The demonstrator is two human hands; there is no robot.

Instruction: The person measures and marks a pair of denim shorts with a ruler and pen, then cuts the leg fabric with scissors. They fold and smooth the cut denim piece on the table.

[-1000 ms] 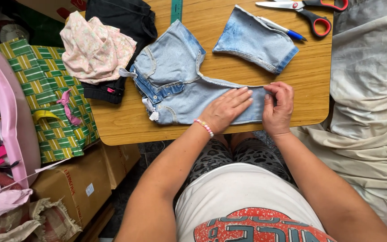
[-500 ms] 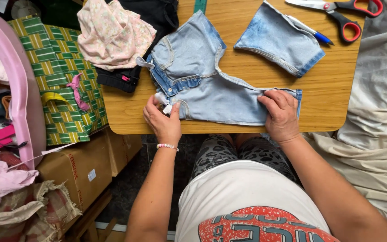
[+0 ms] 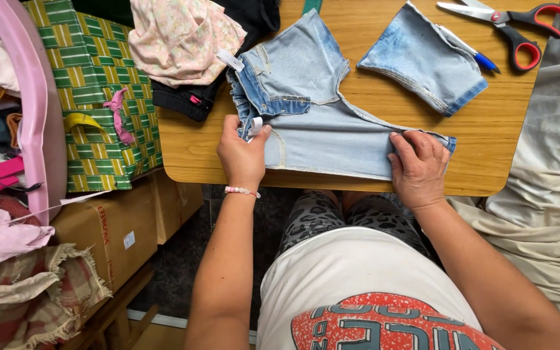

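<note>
The left hand [image 3: 242, 154] pinches the waistband end of the light denim shorts [image 3: 319, 123]; the right hand [image 3: 417, 167] presses flat on their leg hem. The shorts lie along the wooden table's [image 3: 384, 110] near edge. A cut denim piece [image 3: 422, 61] and red-handled scissors [image 3: 520, 26] lie far right.

the light is bright and soft, like daylight. the wooden table [image 3: 487, 149] shines a little. shadows are small and faint. everything looks sharp. the floor under the table is dark. edges bend slightly.
</note>
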